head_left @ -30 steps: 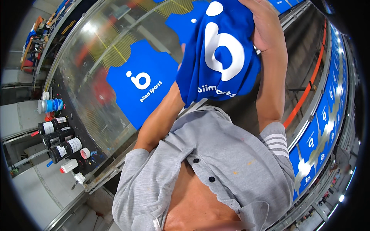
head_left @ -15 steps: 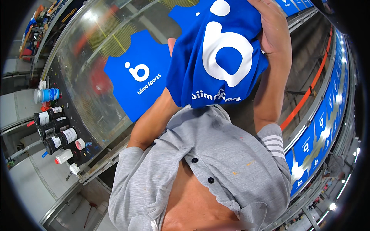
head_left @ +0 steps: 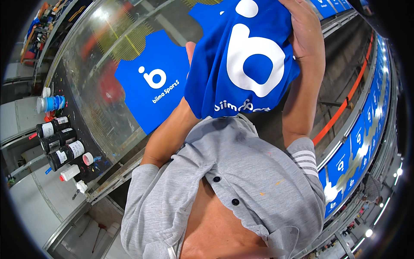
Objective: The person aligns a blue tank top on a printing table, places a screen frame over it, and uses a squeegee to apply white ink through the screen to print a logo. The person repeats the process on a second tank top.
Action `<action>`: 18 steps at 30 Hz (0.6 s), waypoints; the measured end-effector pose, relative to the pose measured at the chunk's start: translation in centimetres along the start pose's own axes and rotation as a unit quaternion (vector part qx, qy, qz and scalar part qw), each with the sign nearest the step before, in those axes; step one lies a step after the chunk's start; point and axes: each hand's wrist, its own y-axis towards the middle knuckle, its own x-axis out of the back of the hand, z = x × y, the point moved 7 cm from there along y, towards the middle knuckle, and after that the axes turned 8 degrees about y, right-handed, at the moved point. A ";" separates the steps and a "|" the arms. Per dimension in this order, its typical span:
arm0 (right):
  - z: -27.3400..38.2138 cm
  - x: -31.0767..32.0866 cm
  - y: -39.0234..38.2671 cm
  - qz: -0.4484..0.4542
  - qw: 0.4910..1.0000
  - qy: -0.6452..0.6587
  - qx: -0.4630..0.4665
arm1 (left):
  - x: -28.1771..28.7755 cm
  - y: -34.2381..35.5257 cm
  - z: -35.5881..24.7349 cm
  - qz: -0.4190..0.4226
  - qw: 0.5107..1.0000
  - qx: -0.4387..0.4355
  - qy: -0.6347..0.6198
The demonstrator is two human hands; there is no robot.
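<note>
Raised before my chest is a blue fabric panel point(head_left: 209, 73) with a large white printed logo, its cloth hanging in folds. At its right edge my right hand point(head_left: 306, 34) is closed on the cloth, the fingertips partly out of sight. My left hand point(head_left: 189, 49) reaches behind the panel's left side; only the thumb shows beyond the edge, and the cloth covers the other fingers. Just left of it, a similar blue cut panel point(head_left: 137, 97) with a smaller white logo lies flat on the glossy table point(head_left: 79, 82).
Another blue piece point(head_left: 200, 17) lies farther back. Along the table's left edge stand several dark ink bottles point(head_left: 67, 155), a blue tape roll point(head_left: 54, 103) and a white bottle point(head_left: 70, 172). To the right, beyond an orange strip point(head_left: 345, 101), a long table carries more blue panels point(head_left: 358, 142).
The view has shifted slightly, so the table and bottles sit a little farther left and up. Both hands and the held panel stay almost in place.
</note>
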 end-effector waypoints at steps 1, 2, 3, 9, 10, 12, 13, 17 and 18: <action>0.1 0.0 0.0 -0.001 1.000 0.000 0.004 | 0.1 0.0 0.0 -0.011 1.000 -0.005 0.014; 0.1 -0.1 0.0 0.006 1.000 -0.001 0.004 | 0.0 -0.1 -0.1 -0.022 0.999 -0.010 0.028; 0.1 0.0 0.1 0.011 1.000 -0.003 0.005 | -0.4 -0.2 -0.1 -0.055 0.996 -0.020 0.068; 0.7 0.3 0.0 -0.030 0.999 0.018 0.020 | -2.1 -0.3 -1.0 0.026 0.986 -0.057 0.156; 1.2 0.5 0.0 -0.021 0.999 0.017 0.025 | -2.3 -0.4 -1.1 0.084 0.993 -0.039 0.074; 2.3 0.5 0.1 -0.009 0.999 0.003 0.050 | -1.6 -0.5 -1.4 0.061 0.993 -0.025 0.097; 2.8 0.5 0.2 -0.008 0.998 -0.008 0.067 | -0.8 -0.7 -1.8 -0.017 0.979 -0.036 0.198; 4.9 -0.3 0.4 -0.007 0.983 -0.074 0.165 | -1.0 -1.9 -3.0 0.072 0.994 -0.075 0.024; 5.2 -0.7 0.5 -0.011 0.977 -0.096 0.192 | -1.4 -2.5 -3.5 0.080 0.990 -0.104 0.051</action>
